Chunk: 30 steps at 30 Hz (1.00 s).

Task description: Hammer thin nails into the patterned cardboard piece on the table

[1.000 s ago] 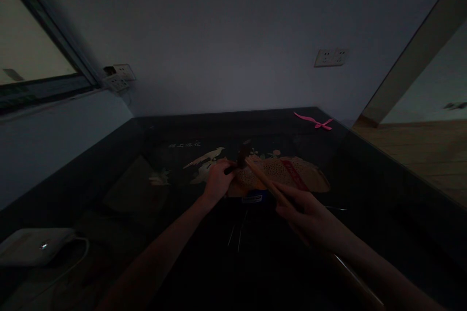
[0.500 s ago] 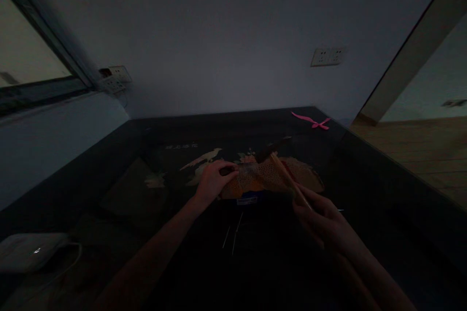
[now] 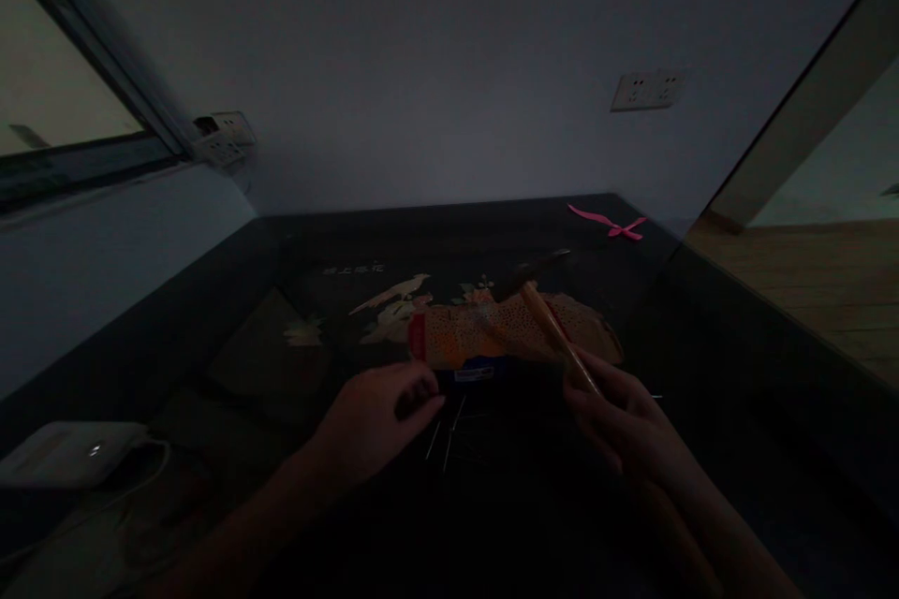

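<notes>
In my right hand (image 3: 618, 412) is a hammer (image 3: 552, 318), gripped by its wooden handle, its dark metal head raised over a tan piece dotted with many small holes (image 3: 456, 332). The piece has a red end on its left and lies across the table; its material is hard to make out. A blue item with a white label (image 3: 478, 370) shows at its front edge. My left hand (image 3: 386, 407) hovers just in front of the piece's left end, thumb and index finger a little apart with nothing visible between them. Close to its fingertips lie several thin metal rods (image 3: 449, 435).
The dark table (image 3: 337, 239) bears a printed bird and flowers. A pink ribbon-like strip (image 3: 614, 227) lies at its back right corner. A white device with a cable (image 3: 74, 452) sits at left. Wall sockets (image 3: 646, 91) are behind. The light is dim.
My left hand has left the dotted piece and drawn back toward the rods, uncovering the red end. The hammer stays in my right hand, its head now showing more clearly. The view has shifted slightly.
</notes>
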Each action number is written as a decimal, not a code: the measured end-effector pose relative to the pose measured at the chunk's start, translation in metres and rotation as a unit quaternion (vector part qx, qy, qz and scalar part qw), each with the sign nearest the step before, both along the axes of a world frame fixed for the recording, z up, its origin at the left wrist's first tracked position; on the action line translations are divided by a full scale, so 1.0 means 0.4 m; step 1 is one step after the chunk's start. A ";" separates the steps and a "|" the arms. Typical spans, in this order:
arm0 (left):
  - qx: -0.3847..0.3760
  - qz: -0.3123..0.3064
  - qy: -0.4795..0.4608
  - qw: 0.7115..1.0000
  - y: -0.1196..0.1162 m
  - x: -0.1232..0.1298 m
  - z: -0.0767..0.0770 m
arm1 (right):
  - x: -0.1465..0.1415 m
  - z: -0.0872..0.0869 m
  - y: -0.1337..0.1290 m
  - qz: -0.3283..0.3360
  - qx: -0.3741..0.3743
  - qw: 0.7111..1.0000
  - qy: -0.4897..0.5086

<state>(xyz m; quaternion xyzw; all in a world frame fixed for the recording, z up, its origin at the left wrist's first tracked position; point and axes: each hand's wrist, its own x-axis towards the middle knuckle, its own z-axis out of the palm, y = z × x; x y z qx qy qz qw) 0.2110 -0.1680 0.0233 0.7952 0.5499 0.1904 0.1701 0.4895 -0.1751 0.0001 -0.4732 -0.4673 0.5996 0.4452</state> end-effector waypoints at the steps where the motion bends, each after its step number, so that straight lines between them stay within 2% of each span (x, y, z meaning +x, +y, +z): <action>1: -0.048 -0.008 0.046 0.998 -0.016 0.004 -0.023 | -0.001 0.001 -0.001 -0.001 0.003 1.000 -0.003; 3: -0.099 -0.008 0.125 0.987 -0.034 0.013 -0.069 | -0.003 0.002 -0.001 -0.002 0.010 1.000 -0.008; 6: -0.110 0.004 0.212 0.971 -0.038 0.025 -0.110 | -0.005 0.003 -0.002 -0.004 0.011 1.000 -0.012; 13: -0.112 0.011 0.326 0.939 -0.018 0.018 -0.103 | 0.001 -0.005 0.003 0.008 0.013 1.000 -0.008; 16: -0.116 0.020 0.327 0.938 -0.015 -0.001 -0.101 | 0.006 -0.014 0.006 0.011 0.006 1.000 -0.019; 19: -0.134 -0.007 0.248 0.959 -0.016 -0.023 -0.079 | 0.007 -0.013 0.007 0.014 0.010 1.000 -0.020; 21: -0.129 -0.054 0.154 0.978 -0.013 -0.035 -0.044 | 0.005 -0.008 0.006 0.012 0.012 1.000 -0.018; 24: -0.027 -0.101 -0.003 0.994 0.013 -0.039 0.026 | 0.002 -0.002 0.004 0.022 0.006 1.000 -0.018; 25: 0.024 -0.091 -0.051 0.994 0.031 -0.036 0.046 | 0.001 -0.001 0.004 0.025 0.003 1.000 -0.018; 27: 0.116 -0.031 -0.134 0.984 0.078 -0.020 0.072 | -0.002 -0.002 0.002 0.021 0.001 1.000 -0.016; 29: 0.154 0.028 -0.202 0.967 0.134 0.004 0.071 | -0.005 -0.004 0.000 0.001 0.001 1.000 -0.009; 30: 0.155 0.038 -0.230 0.960 0.162 0.018 0.060 | -0.006 -0.005 0.000 -0.008 -0.001 1.000 -0.005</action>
